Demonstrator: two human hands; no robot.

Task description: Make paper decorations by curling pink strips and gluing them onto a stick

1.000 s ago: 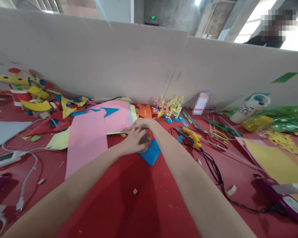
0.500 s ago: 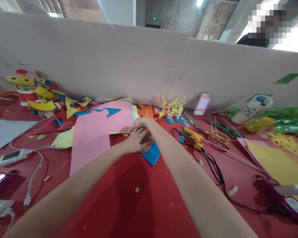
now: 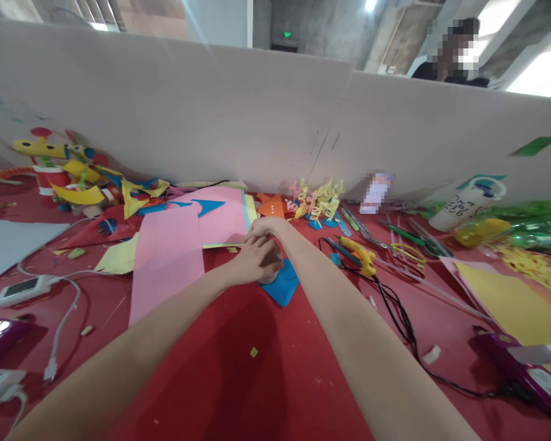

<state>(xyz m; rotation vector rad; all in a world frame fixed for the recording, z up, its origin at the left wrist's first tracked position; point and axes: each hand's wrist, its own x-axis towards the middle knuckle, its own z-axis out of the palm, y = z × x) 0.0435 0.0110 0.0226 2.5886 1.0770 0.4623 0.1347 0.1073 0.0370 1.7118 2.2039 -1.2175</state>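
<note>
My left hand [image 3: 253, 262] is curled around a small pale round object [image 3: 270, 278], mostly covered by the fingers, which rests on a piece of blue paper [image 3: 284, 291]. From the other side my right hand [image 3: 262, 228] reaches over, bent at the wrist; its knuckles show above the left hand, while its fingertips are hidden. Beneath the blue paper lies a red sheet [image 3: 229, 367] with a small yellow scrap [image 3: 254, 352] on it.
Pink paper [image 3: 168, 269] lies to the left. A yellow glue gun [image 3: 360, 255] with a black cord, scissors [image 3: 406, 252] and a white cup [image 3: 454, 205] are at the right. A pale partition [image 3: 165, 110] stands behind; beyond it is a person [image 3: 445, 61].
Both hands stay in nearly the same place around the pale object. The person beyond the partition has moved left.
</note>
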